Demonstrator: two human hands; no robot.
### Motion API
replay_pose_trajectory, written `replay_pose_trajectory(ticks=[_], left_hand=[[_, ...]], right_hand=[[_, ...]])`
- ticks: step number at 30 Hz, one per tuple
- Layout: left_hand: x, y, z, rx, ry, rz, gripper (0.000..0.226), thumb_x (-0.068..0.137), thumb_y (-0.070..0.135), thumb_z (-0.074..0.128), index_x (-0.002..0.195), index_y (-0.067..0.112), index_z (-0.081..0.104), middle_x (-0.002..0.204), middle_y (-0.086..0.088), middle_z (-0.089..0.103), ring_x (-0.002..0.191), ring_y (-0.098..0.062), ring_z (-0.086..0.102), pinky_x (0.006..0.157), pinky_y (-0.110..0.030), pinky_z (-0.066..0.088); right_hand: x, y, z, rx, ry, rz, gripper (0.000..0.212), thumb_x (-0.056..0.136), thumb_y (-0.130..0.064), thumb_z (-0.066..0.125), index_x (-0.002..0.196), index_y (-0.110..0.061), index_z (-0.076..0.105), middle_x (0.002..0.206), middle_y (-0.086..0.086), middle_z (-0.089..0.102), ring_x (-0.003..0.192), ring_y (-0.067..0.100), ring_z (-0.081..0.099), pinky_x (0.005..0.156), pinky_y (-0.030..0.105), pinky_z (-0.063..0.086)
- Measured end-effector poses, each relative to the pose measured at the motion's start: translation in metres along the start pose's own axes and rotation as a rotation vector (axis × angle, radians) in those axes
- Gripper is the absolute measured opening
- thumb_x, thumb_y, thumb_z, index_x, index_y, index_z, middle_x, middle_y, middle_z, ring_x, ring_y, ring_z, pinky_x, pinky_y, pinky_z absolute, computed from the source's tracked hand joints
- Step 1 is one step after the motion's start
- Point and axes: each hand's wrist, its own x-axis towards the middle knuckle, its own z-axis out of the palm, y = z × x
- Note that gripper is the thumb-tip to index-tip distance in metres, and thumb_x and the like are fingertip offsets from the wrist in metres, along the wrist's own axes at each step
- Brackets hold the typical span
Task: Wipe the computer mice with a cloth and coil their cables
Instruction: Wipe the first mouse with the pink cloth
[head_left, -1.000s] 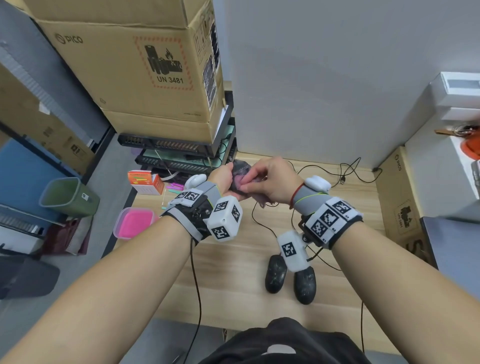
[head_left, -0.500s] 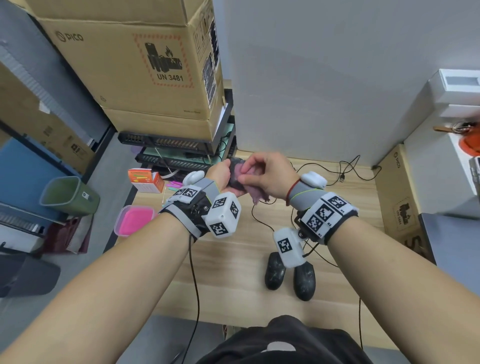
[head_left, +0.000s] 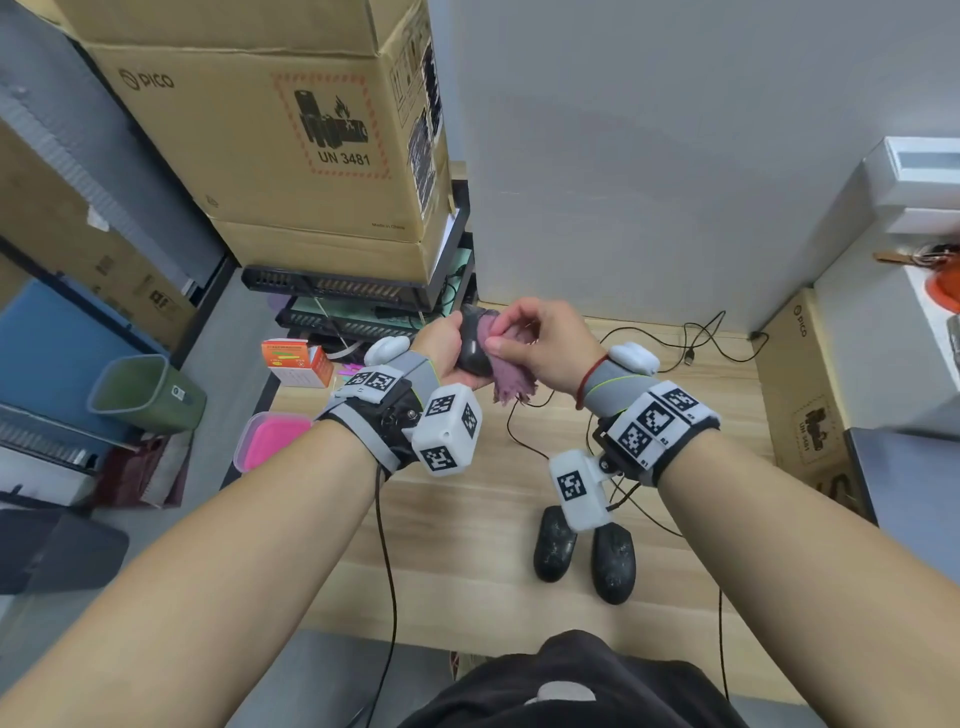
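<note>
My left hand (head_left: 441, 340) grips a dark computer mouse (head_left: 471, 347) held up above the wooden table (head_left: 467, 519). My right hand (head_left: 545, 340) pinches a purple cloth (head_left: 506, 374) against the mouse's right side, and the cloth's tail hangs below the hands. The mouse's cable (head_left: 524, 441) drops from the hands onto the table. Two more black mice (head_left: 555, 543) (head_left: 614, 564) lie side by side near the table's front edge, their cables (head_left: 644, 514) running back under my right wrist.
A tangle of black cable (head_left: 696, 338) lies at the back right by the wall. At the table's left stand an orange box (head_left: 296, 361), a pink container (head_left: 270, 439) and stacked black equipment (head_left: 337, 291) under cardboard boxes. A green bin (head_left: 143, 395) is on the floor.
Both hands have lifted slightly with the mouse. My right hand has shifted the cloth across the mouse, fingers curling higher over it. The mice on the table have not moved.
</note>
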Motion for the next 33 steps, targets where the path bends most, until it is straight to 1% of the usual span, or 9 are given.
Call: replay_pose_trajectory(ticks=[3, 5, 10, 14, 17, 21, 24, 28, 33], left_hand=[[-0.005, -0.003, 0.001, 0.015, -0.071, -0.027, 0.048, 0.108, 0.036, 0.029, 0.142, 0.009, 0.047, 0.139, -0.016, 0.057, 0.125, -0.030, 0.057, 0.099, -0.050, 0.047], [-0.006, -0.004, 0.001, 0.019, -0.081, -0.027, 0.046, 0.107, 0.034, 0.030, 0.139, 0.007, 0.049, 0.135, -0.015, 0.060, 0.113, -0.030, 0.061, 0.089, -0.048, 0.051], [-0.003, 0.003, 0.002, 0.010, -0.043, -0.003, 0.039, 0.108, 0.035, 0.027, 0.112, 0.004, 0.052, 0.087, -0.016, 0.063, 0.066, -0.025, 0.061, 0.061, -0.035, 0.055], [-0.004, 0.005, 0.005, 0.025, -0.088, -0.020, 0.041, 0.106, 0.036, 0.032, 0.115, 0.007, 0.059, 0.094, -0.017, 0.068, 0.078, -0.028, 0.068, 0.067, -0.041, 0.057], [-0.009, 0.000, 0.008, 0.139, -0.147, -0.058, 0.035, 0.104, 0.037, 0.038, 0.101, 0.012, 0.062, 0.095, -0.014, 0.068, 0.080, -0.027, 0.065, 0.068, -0.039, 0.056], [-0.010, -0.003, 0.009, 0.293, -0.176, -0.052, 0.030, 0.103, 0.035, 0.044, 0.111, 0.011, 0.059, 0.093, -0.016, 0.064, 0.074, -0.028, 0.061, 0.065, -0.037, 0.055], [-0.009, -0.003, 0.010, 0.390, -0.168, -0.041, 0.027, 0.102, 0.034, 0.044, 0.109, 0.012, 0.057, 0.087, -0.015, 0.060, 0.063, -0.027, 0.057, 0.055, -0.029, 0.054], [-0.003, -0.002, 0.007, 0.459, -0.112, 0.017, 0.028, 0.102, 0.035, 0.042, 0.109, 0.011, 0.056, 0.081, -0.015, 0.059, 0.059, -0.026, 0.056, 0.051, -0.027, 0.050], [0.002, 0.002, -0.001, 0.538, -0.076, 0.065, 0.024, 0.103, 0.034, 0.039, 0.098, 0.020, 0.057, 0.079, -0.014, 0.060, 0.056, -0.025, 0.057, 0.050, -0.029, 0.049]], right_hand=[[0.005, 0.006, -0.005, -0.033, 0.085, 0.073, 0.017, 0.086, -0.021, 0.072, 0.077, -0.029, 0.060, 0.070, -0.013, 0.056, 0.058, 0.008, 0.049, 0.063, 0.026, 0.046], [0.004, 0.006, -0.004, -0.031, 0.078, 0.083, 0.013, 0.086, -0.023, 0.072, 0.081, -0.029, 0.061, 0.074, -0.012, 0.058, 0.059, 0.012, 0.053, 0.061, 0.028, 0.047], [-0.004, -0.002, 0.002, -0.087, -0.050, -0.080, 0.019, 0.079, -0.018, 0.078, 0.085, -0.029, 0.063, 0.082, -0.012, 0.060, 0.071, 0.001, 0.058, 0.067, 0.015, 0.046], [0.004, 0.003, -0.003, 0.017, 0.027, 0.034, 0.012, 0.090, -0.011, 0.063, 0.090, -0.022, 0.057, 0.086, 0.004, 0.061, 0.062, 0.026, 0.060, 0.058, 0.038, 0.052], [0.013, 0.013, -0.013, -0.055, 0.109, 0.158, 0.005, 0.093, -0.014, 0.059, 0.093, -0.019, 0.058, 0.087, 0.004, 0.060, 0.061, 0.024, 0.058, 0.058, 0.038, 0.050], [0.020, 0.016, -0.020, -0.008, 0.177, 0.222, 0.005, 0.093, -0.018, 0.062, 0.088, -0.019, 0.064, 0.078, 0.002, 0.066, 0.057, 0.021, 0.059, 0.068, 0.043, 0.051], [0.018, 0.010, -0.017, -0.030, 0.187, 0.195, 0.008, 0.090, -0.019, 0.066, 0.087, -0.024, 0.071, 0.070, -0.008, 0.068, 0.058, 0.019, 0.064, 0.069, 0.037, 0.057], [0.012, 0.000, -0.015, -0.017, 0.121, 0.098, 0.008, 0.087, -0.021, 0.071, 0.082, -0.028, 0.070, 0.070, -0.006, 0.068, 0.063, 0.022, 0.066, 0.064, 0.033, 0.057], [0.006, -0.003, -0.016, -0.071, -0.067, -0.014, 0.020, 0.084, -0.021, 0.074, 0.074, -0.037, 0.068, 0.074, -0.021, 0.065, 0.067, -0.008, 0.060, 0.066, 0.013, 0.049]])
